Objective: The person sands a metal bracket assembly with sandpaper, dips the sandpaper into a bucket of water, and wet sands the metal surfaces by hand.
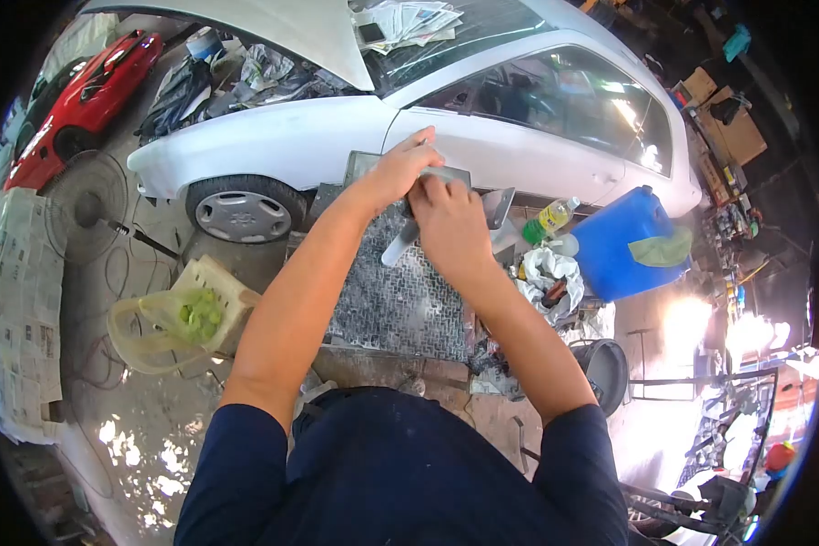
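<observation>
My left hand [402,173] is closed, its fingers bent over a flat grey plate [362,166] at the far end of the patterned work surface [382,314]. Just below and to its right, my right hand [451,223] has its fingers curled in close to the left one. A pale, round-ended strip [399,249] sticks out to the left of my right hand. On its other side shows a grey metal blade [499,207]. My fingers hide how these pieces connect and what each hand grips.
Beyond the surface stands a white car [510,150], hood raised. To the right are a blue jerrycan [623,246], a green-yellow bottle [550,220], a crumpled white bag [552,273] and a black bucket [603,371]. A cream chair [218,278] and a fan [86,207] stand left.
</observation>
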A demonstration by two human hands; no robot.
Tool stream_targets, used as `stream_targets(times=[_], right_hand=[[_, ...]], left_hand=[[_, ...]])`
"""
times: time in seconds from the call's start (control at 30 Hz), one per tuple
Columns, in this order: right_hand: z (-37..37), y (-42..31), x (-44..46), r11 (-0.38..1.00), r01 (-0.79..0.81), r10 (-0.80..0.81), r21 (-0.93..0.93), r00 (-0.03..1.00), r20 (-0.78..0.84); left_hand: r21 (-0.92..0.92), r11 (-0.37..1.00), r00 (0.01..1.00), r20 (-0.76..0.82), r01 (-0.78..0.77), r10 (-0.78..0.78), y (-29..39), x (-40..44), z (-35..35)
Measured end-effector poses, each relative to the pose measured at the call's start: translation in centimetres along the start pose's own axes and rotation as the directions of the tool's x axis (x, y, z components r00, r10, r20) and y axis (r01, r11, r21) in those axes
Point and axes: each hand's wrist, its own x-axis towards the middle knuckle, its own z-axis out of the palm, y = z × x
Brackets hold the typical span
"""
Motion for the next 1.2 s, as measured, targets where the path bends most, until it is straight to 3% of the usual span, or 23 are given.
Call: stream_targets(times=[0.17, 0.27, 0.43, 0.63, 0.73, 0.87, 0.93, 1.03, 1.13, 1.2], right_hand=[[-0.2, -0.8, -0.3, 1.000, -0.027, 0.027, -0.002, 0.999, -0.028], [-0.5, -1.5, -1.1, 0.999, -0.031, 0.032, 0.032, 0.999, -0.031], [0.5, 0.0, 0.6, 0.994, -0.041, 0.043, 0.102, 0.999, -0.022], [-0.8, -1.4, 0.5, 0.999, -0.044, 0.046, -0.030, 0.995, 0.084], [0.2, -0.2, 0.9, 1.000, 0.013, -0.014, -0.024, 0.999, -0.048], [0.6, 0.3, 1.5, 0.998, 0.017, -0.017, -0.065, 1.000, -0.010], [-0.3, -0.6, 0.7, 0.997, 0.043, -0.045, -0.063, 0.998, -0.032], [0.4, 0.7, 1.5, 0.998, -0.037, 0.036, 0.047, 0.999, 0.030], [-0.8, -0.6, 0.9, 1.000, -0.001, 0.002, -0.014, 0.998, 0.069], [-0.3, 0.0, 1.2, 1.000, 0.019, -0.019, -0.008, 1.000, 0.003]], left_hand=[[-0.019, 0.998, 0.998, 0.040, 0.052, -0.051, 0.3, 0.5, 0.0], [0.011, 0.999, 0.998, 0.054, -0.036, 0.035, -0.8, 1.3, -0.7], [-0.006, 1.000, 1.000, -0.012, 0.009, -0.009, -0.3, 1.1, -0.2], [0.012, 1.000, 0.999, -0.039, 0.015, -0.015, -0.2, 2.0, -0.4], [0.036, 0.999, 0.999, -0.038, 0.019, -0.017, -0.5, 2.5, -1.0], [0.043, 0.995, 0.993, 0.062, 0.094, -0.097, -0.6, 3.3, -1.2], [0.048, 0.996, 0.996, 0.055, 0.069, -0.071, -0.6, 3.5, -1.5], [0.041, 0.998, 0.999, -0.005, 0.044, -0.044, -0.6, 2.7, -0.5], [0.055, 0.998, 0.999, -0.024, 0.025, -0.023, -0.2, 3.1, -0.5], [0.026, 0.999, 0.999, -0.001, 0.047, -0.047, -0.7, 3.2, -0.9]])
